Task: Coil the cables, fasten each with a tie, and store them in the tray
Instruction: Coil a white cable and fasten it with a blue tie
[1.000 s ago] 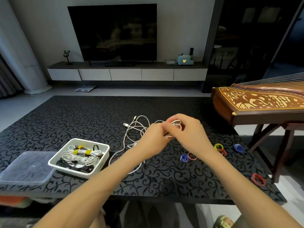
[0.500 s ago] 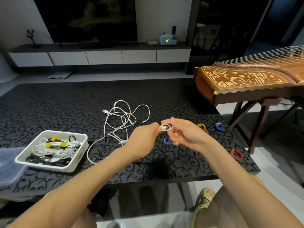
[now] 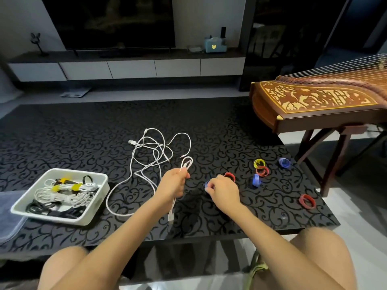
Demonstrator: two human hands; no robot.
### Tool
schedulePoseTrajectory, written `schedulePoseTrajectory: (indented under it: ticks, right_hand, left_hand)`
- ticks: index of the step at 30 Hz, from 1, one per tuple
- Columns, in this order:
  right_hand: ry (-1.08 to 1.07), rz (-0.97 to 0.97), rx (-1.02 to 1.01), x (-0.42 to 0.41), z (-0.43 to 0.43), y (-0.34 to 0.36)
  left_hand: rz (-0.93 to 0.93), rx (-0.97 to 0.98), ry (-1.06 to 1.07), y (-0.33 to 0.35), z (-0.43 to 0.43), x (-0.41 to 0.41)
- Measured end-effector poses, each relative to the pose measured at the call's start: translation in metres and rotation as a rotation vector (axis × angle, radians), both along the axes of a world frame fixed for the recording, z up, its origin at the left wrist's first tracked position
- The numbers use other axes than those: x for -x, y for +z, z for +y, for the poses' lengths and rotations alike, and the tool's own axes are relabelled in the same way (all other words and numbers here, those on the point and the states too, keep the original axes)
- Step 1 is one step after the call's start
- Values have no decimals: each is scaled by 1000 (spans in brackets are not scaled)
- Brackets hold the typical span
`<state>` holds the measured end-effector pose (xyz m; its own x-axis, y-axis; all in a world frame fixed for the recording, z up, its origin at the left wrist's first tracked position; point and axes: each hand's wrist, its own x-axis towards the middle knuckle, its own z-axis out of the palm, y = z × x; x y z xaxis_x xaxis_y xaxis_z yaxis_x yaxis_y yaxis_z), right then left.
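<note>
My left hand (image 3: pixel 174 183) grips a folded white cable (image 3: pixel 187 164) above the black table; a loop sticks up from the fist and a plug end hangs below it. My right hand (image 3: pixel 223 189) pinches a blue tie (image 3: pixel 206 184) just above the tabletop, a little right of the left hand. More loose white cables (image 3: pixel 150 155) lie tangled on the table behind the hands. A white tray (image 3: pixel 98 204) at the left holds several coiled cables bound with yellow and black ties.
Loose ties lie right of my hands: red (image 3: pixel 230 176), yellow (image 3: pixel 259 163), orange (image 3: pixel 262 171), blue (image 3: pixel 256 180), another blue (image 3: pixel 284 162), and red (image 3: pixel 307 201) near the table's right edge. A clear lid (image 3: pixel 8 216) lies left of the tray. A wooden zither (image 3: pixel 318 101) stands at right.
My hands have come apart. The left keeps the folded cable; the right has dropped to the table and taken a blue tie. The camera has tilted downward.
</note>
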<state>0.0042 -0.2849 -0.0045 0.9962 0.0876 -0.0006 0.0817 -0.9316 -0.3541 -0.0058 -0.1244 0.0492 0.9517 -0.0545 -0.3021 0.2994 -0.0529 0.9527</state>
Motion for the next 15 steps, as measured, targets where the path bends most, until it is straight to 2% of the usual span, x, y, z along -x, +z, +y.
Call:
schedulePoseTrajectory:
  ticks: [3,4,6,10,13,15]
  right_hand:
    - [17,149,-719,18,7,18]
    - [65,214,-878,25,7,28]
    - [141,329,-1040,36,6,46]
    - [124,369,-1143,49,5,73]
    - [87,411,-1298,58,10,80]
    - [99,484,-1521,62,12,83]
  left_hand:
    - [-25,50,-74,-1,12,5]
    - [-37,68,-131,0,15,7]
    - [-68,91,-290,4,18,14]
    - [-170,88,-502,16,18,26]
    - [-158,100,-448,26,15,31]
    - [-99,131,-332,30,11,32]
